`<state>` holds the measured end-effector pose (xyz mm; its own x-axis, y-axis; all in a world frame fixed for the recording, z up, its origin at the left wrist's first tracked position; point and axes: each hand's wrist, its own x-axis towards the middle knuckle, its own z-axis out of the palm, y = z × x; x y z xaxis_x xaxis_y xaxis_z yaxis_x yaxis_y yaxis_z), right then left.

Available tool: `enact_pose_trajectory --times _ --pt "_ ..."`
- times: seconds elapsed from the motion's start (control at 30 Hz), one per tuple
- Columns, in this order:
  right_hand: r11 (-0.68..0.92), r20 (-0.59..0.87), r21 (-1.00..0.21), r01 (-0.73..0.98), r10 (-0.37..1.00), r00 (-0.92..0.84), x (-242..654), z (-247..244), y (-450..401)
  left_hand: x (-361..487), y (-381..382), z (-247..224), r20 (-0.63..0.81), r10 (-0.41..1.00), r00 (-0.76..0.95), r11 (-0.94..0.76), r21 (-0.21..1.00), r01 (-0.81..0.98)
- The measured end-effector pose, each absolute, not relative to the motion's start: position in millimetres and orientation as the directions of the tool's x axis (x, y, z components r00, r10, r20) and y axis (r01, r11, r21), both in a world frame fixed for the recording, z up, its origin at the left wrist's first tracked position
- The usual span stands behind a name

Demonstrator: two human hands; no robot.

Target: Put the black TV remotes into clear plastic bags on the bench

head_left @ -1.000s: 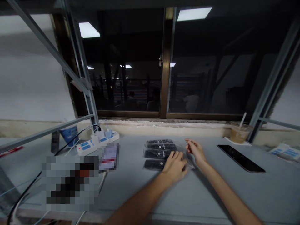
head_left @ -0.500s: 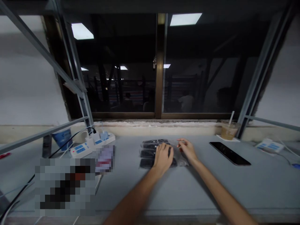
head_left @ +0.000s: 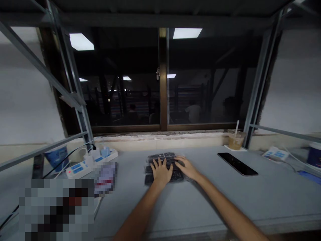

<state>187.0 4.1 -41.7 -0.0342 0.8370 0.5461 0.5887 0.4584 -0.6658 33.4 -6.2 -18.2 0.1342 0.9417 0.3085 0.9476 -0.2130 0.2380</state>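
Observation:
Several dark, flat items in clear plastic wrapping (head_left: 149, 179) lie in a stacked row on the grey table (head_left: 200, 207). Across their middle rests my left hand (head_left: 161, 171), its fingers spread and pressing on the wrapping. My right hand (head_left: 187, 167) touches the right edge of the same items, thumb and fingers apart over the plastic. Neither hand is closed round anything. What the wrapped items are cannot be made out, and my left hand hides part of them.
A black phone (head_left: 237, 163) lies to the right, with a drink cup and straw (head_left: 235, 140) behind it. On the left are a white power strip (head_left: 77, 169) with plugs and cables, a blue cup (head_left: 57, 158) and a blurred-out area. Metal frame posts flank the window.
My left hand has shifted off the right part of the items toward their middle, fingers spreading. My right hand has come in onto their right edge. The view has tilted and shifted slightly.

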Motion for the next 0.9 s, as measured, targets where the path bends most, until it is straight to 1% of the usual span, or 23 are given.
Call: enact_pose_trajectory --times 0.1,0.23,0.37,0.47,0.57,0.67,0.9 --pt "0.411 0.542 -0.658 0.631 0.84 0.018 192.1 -39.5 5.4 31.9 -3.4 -16.1 0.344 0.933 0.108 -0.205 0.258 0.944" --pt "0.309 0.516 -0.634 0.709 0.852 0.091 202.9 -40.2 6.7 25.0 -1.3 -10.0 0.42 0.906 0.06 -0.215 0.331 0.919" --pt "0.27 0.474 -0.612 0.743 0.878 0.071 209.7 -48.8 9.4 17.1 -2.3 -4.8 0.46 0.886 0.055 -0.242 0.359 0.901" --pt "0.261 0.455 -0.568 0.781 0.89 0.033 210.5 -54.0 10.6 15.1 -4.4 -5.0 0.425 0.895 0.134 -0.289 0.326 0.9" --pt "0.249 0.428 -0.526 0.813 0.904 0.0 210.6 -54.3 10.0 16.3 -6.3 -6.9 0.334 0.919 0.211 -0.304 0.258 0.917" --pt "0.249 0.397 -0.491 0.835 0.917 -0.041 211.6 -51.8 7.9 17.9 -7.6 -7.7 0.273 0.936 0.224 -0.285 0.212 0.935" --pt "0.268 0.361 -0.461 0.846 0.927 -0.097 216.5 -51.8 6.6 18.5 -8.5 -8.5 0.253 0.937 0.242 -0.294 0.19 0.937"
